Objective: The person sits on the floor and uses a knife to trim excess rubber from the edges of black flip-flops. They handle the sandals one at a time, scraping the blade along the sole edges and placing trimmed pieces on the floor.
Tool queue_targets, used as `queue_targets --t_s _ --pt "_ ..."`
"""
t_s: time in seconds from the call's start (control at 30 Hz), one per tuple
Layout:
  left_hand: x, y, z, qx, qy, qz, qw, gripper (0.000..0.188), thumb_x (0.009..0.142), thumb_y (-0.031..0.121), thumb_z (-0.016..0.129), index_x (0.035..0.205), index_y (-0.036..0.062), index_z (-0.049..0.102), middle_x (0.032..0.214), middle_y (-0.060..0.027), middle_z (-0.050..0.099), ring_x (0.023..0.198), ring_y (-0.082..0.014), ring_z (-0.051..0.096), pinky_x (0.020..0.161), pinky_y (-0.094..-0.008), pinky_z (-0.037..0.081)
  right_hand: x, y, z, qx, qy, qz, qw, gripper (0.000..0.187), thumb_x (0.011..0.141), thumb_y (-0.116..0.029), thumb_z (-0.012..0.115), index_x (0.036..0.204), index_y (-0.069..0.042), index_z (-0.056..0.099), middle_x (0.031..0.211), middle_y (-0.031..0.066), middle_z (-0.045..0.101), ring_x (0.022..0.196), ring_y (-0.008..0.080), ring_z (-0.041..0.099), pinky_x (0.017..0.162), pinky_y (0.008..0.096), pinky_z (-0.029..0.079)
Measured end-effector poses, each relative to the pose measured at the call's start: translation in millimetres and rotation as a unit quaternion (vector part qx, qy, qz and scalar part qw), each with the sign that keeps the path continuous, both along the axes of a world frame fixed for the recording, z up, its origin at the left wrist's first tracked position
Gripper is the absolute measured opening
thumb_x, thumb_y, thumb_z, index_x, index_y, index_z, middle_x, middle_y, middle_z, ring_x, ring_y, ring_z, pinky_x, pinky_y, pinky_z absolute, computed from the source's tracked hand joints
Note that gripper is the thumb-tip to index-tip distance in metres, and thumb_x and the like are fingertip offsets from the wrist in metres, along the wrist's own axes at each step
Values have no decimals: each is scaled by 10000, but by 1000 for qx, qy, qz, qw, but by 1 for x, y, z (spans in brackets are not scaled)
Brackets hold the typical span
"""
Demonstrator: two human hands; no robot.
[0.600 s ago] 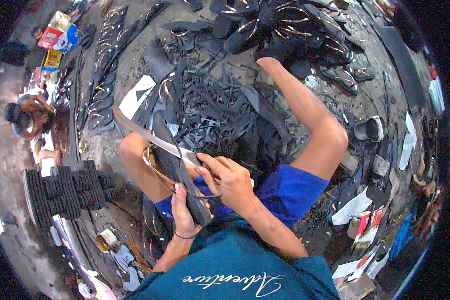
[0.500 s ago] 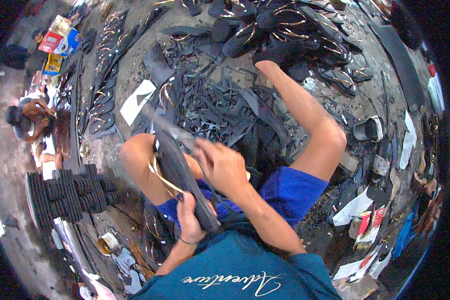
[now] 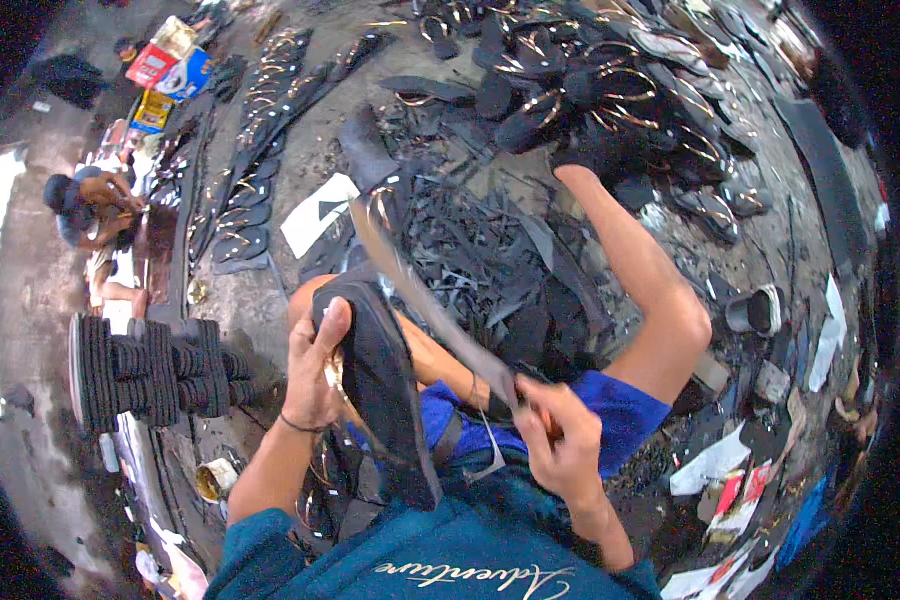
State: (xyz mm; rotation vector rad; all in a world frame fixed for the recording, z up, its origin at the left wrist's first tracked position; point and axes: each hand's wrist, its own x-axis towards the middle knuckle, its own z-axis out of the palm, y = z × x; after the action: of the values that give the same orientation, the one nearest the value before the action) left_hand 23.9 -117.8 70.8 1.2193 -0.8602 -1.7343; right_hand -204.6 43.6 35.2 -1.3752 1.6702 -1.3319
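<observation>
Two bare hands were in use, each closed on its own object. Left hand [image 3: 315, 375]: gripping a long, flat black sandal [image 3: 375, 370] with a thin gold strap, held lengthwise above the left thigh, one end angled toward the teal shirt [image 3: 450, 545]. The thumb pressed on the broad face and the other fingers were mostly hidden behind; presumably this pinch kept the sole from twisting. The strap showed on the left, beside the palm, so the face turned up was probably the underside, with the right edge left unobstructed.

Right hand [image 3: 562, 435]: fingers curled around the handle of a long, curved, grey metal knife [image 3: 425, 310], farther right and nearer the body. The blade pointed far and left, blurred, alongside the sandal; contact could not be told. The spacing likely kept the left fingers out of the blade's line.

One loose heap of black, strip-like scraps [image 3: 460, 240] lay between the bent legs, perhaps so that offcuts collected in one place. Many black sandals with gold straps [image 3: 620, 90] were piled at far right, within sight but outside the working space. A column of ridged black slabs [image 3: 150, 375] stood left, possibly grouped for easy counting or reach.
</observation>
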Motion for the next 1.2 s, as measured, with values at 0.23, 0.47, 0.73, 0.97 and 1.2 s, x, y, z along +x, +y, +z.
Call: queue_targets --t_s 0.23,0.47,0.73,0.97,1.2 --pt "8 23 11 114 -29 34 992 353 983 248 620 1235 11 553 1122 -84 661 991 -156 665 869 -313 556 22 73 -25 94 -41 82 991 356 769 -118 802 1103 -48 698 966 110 730 676 208 651 608 313 524" --pt "6 34 2 19 -103 -70 992 392 946 234 679 1233 11 534 1103 -72 649 981 -154 648 870 -311 545 22 10 -2 64 -8 36 997 327 808 -131 771 1110 -36 686 928 134 721 702 258 683 639 364 546" --pt "-9 0 33 -111 -111 -207 966 498 838 274 794 1178 -29 594 999 -64 686 929 -142 654 824 -308 544 1 -65 10 51 -123 20 991 278 897 -158 684 1153 -50 695 948 186 719 740 250 708 683 339 549" --pt "27 32 28 -21 -147 -227 962 502 783 318 845 1089 0 606 946 -22 656 874 -84 597 798 -263 500 -17 65 -5 111 -35 112 987 281 753 -87 760 1019 -5 720 821 116 714 587 190 604 553 291 481" --pt "33 51 25 -40 -167 -228 958 525 786 391 828 1071 14 601 938 2 647 860 -69 569 786 -258 482 -38 82 11 112 54 137 983 320 703 -146 831 996 -60 737 925 102 742 645 209 649 594 304 527"
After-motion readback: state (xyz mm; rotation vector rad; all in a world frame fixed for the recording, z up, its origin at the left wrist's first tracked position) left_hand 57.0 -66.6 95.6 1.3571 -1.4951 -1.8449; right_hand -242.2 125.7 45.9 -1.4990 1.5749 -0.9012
